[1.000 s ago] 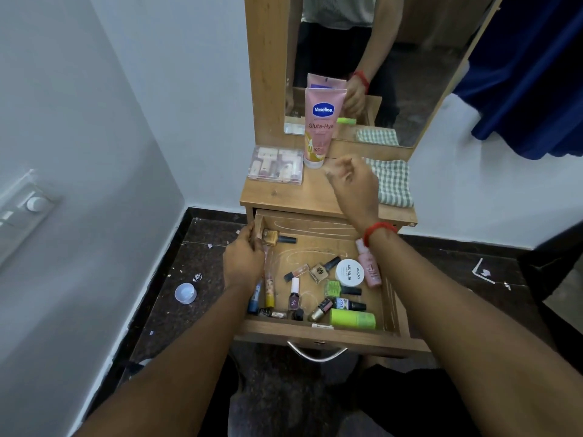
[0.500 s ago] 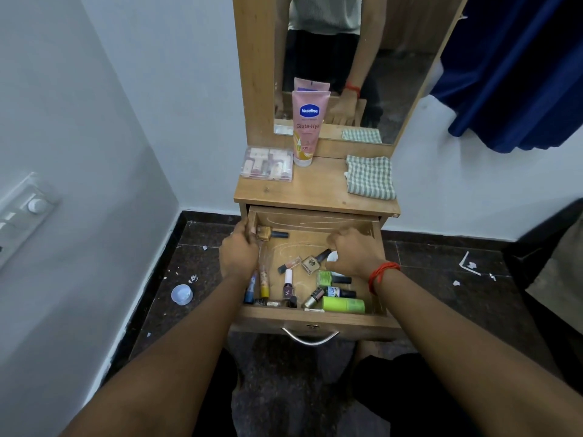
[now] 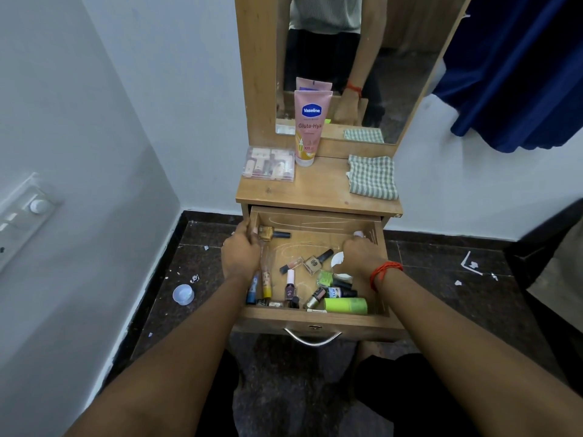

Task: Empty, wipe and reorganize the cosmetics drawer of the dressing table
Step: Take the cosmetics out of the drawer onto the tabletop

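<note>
Wooden and pulled fully out, the drawer point(image 3: 315, 321) of the dressing table point(image 3: 315, 193) holds a scatter of small cosmetics. The left hand point(image 3: 241, 255) is curled over the drawer's left wall, fingers gripping that edge, and a gold nail polish bottle point(image 3: 271, 234) lies just beside its fingertips. Below the same hand, a yellow tube point(image 3: 267, 287) and a blue one point(image 3: 252, 291) lie along the wall. The right hand point(image 3: 359, 257), with a red thread point(image 3: 383, 271) round the wrist, reaches down into the drawer's right side, fingers bent around something pale; what it grips I cannot tell. A white round jar point(image 3: 338, 259) peeks out just left of that hand, and a lime green bottle point(image 3: 347, 305) lies nearer the drawer front, below the wrist. Beyond both hands, on the tabletop, stand a pink lotion tube point(image 3: 310, 127), a clear plastic case point(image 3: 269, 165) and a folded checked cloth point(image 3: 372, 176).
</note>
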